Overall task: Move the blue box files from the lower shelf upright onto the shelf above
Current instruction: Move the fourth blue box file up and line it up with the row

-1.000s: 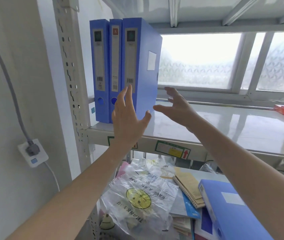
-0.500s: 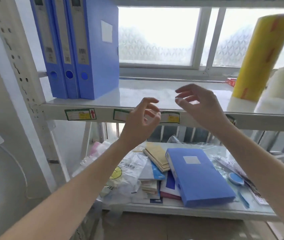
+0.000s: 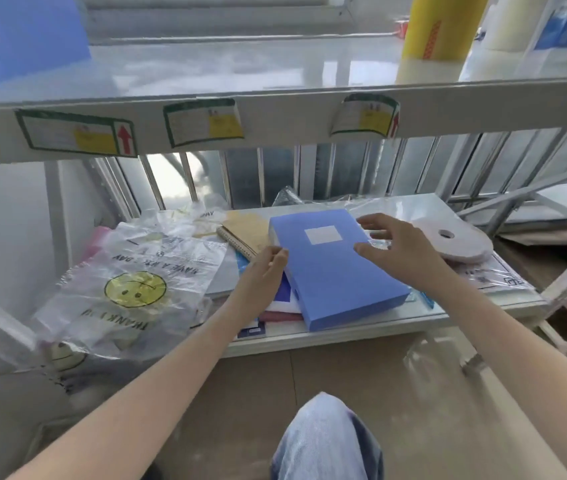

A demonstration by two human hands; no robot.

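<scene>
Now both hands, left hand [image 3: 264, 268] and right hand [image 3: 400, 244], were open at the flat blue box file [image 3: 335, 271], not yet gripping; next came lifting it upright.

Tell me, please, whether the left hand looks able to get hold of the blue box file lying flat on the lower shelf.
Probably yes. The left hand is already at the left edge of the box file, which lies on top of the pile with nothing over it. The right hand is spread over its right side.

Both hands [image 3: 400, 251] flank the flat blue box file [image 3: 335, 268].
</scene>
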